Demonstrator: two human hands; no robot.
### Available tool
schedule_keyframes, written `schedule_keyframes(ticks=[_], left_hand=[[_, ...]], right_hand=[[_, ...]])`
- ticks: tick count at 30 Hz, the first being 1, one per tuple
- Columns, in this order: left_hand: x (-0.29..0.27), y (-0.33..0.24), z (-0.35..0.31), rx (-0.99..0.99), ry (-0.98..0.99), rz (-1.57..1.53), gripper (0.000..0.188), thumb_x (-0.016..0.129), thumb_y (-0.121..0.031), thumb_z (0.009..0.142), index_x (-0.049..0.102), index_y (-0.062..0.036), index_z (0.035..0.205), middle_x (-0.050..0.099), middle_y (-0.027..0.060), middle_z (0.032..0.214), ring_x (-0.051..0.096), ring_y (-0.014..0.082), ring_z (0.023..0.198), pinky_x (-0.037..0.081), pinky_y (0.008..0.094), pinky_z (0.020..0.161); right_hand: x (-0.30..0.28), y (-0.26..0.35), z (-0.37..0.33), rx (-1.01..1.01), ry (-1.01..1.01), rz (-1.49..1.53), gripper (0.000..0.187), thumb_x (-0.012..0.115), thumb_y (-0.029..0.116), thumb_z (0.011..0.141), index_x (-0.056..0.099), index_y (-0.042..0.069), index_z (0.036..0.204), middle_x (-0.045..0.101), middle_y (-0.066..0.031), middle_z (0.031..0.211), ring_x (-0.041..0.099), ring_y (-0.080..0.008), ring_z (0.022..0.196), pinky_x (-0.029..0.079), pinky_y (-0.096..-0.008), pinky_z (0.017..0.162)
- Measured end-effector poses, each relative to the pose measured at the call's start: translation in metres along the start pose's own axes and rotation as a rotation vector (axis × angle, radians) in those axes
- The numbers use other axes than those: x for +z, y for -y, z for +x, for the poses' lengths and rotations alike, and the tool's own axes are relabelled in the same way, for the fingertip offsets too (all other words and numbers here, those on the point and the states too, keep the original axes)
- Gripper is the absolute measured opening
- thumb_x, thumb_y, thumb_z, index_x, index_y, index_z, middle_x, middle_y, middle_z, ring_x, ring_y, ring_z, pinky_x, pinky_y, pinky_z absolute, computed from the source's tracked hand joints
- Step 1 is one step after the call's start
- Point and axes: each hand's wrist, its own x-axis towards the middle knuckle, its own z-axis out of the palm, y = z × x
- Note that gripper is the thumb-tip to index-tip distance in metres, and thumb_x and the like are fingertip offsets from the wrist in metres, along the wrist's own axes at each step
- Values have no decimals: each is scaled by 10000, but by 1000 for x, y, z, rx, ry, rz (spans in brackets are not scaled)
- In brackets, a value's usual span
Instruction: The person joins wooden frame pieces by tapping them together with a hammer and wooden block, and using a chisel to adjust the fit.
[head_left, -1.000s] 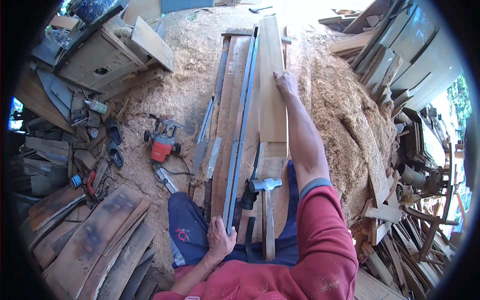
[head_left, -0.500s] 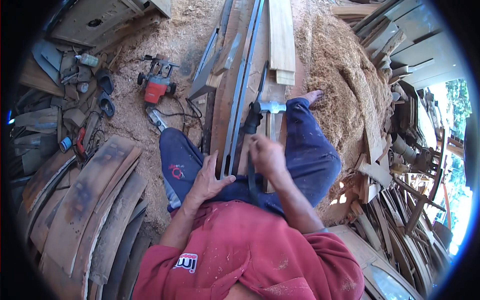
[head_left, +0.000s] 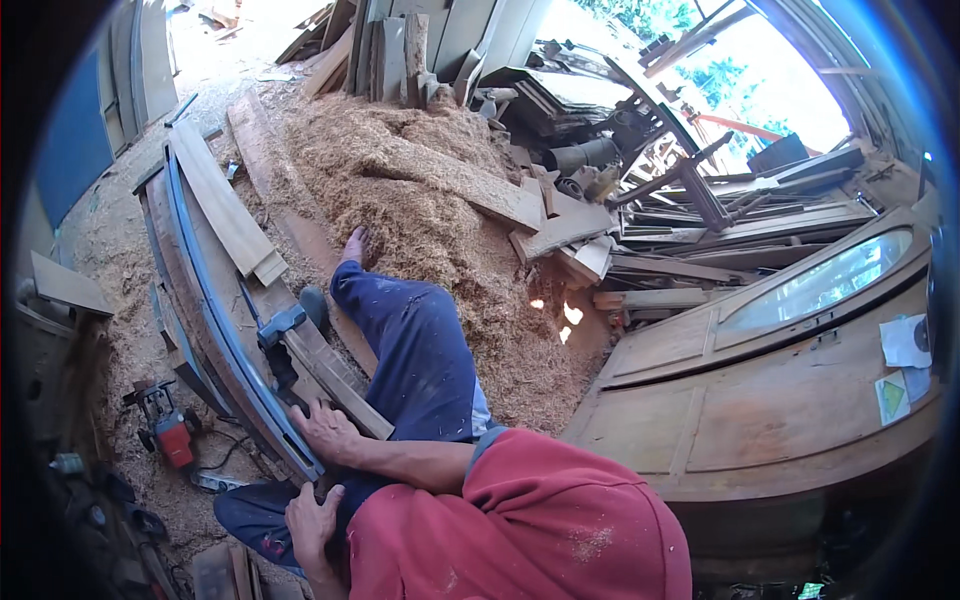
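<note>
At seven o'clock of the view, on the sawdust floor: one long curved plank (head_left: 215, 330) with a blue metal strip (head_left: 205, 290) along its edge. Right hand (head_left: 325, 432) lay flat on the plank's near end, fingers loosely spread, gripping nothing. Left hand (head_left: 312, 520) rested open on the blue-trousered thigh (head_left: 420, 350). Hammer (head_left: 282, 325) lay at twelve o'clock of the right hand, just beside. Red power tool (head_left: 172, 435) stood apart at nine. Judged advisable: steady downward pressure, fingers off the strip's edge.
</note>
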Motion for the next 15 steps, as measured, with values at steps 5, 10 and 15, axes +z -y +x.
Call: schedule_keyframes(ticks=[5,10,15], left_hand=[[-6,4,0,20,-14,-144,625,602,-535,901,592,38,1150,650,333,997,598,518,995,453,557,861],[3,40,3,149,-196,-319,471,538,-329,975,564,43,1263,614,309,1182,574,473,1128,448,504,957],[-8,62,32,143,-370,-417,386,523,-198,979,562,40,1281,610,257,1249,575,402,1188,447,425,1007]], right_hand=[[8,-8,-5,146,82,106,345,528,130,904,453,41,1229,647,-198,937,696,-346,850,564,-448,702],[-10,7,20,146,395,358,527,640,86,751,396,1,1209,678,-269,841,680,-437,825,544,-507,730],[-18,-26,15,13,260,507,286,612,199,834,623,21,1058,686,-257,930,674,-434,884,546,-478,812]])
